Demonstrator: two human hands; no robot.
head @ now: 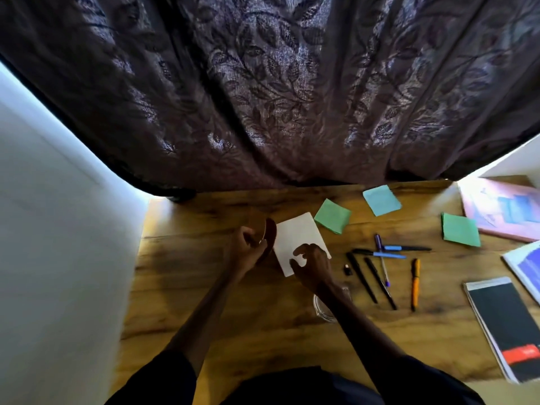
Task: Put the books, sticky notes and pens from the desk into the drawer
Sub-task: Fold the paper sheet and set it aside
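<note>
On the wooden desk lies a small white pad or open notebook. My left hand grips a dark brown curved cover at its left edge, blurred. My right hand rests on the pad's near corner, its fingers loosely curled with nothing between them. Two green sticky-note pads and a blue one lie behind. Several dark pens and an orange pen lie to the right. A black book, a pink book and a blue-white book sit at the far right. No drawer is in view.
A dark patterned curtain hangs behind the desk. A white wall closes the left side. A clear glass jar stands partly under my right forearm. A small black cap lies beside the pens.
</note>
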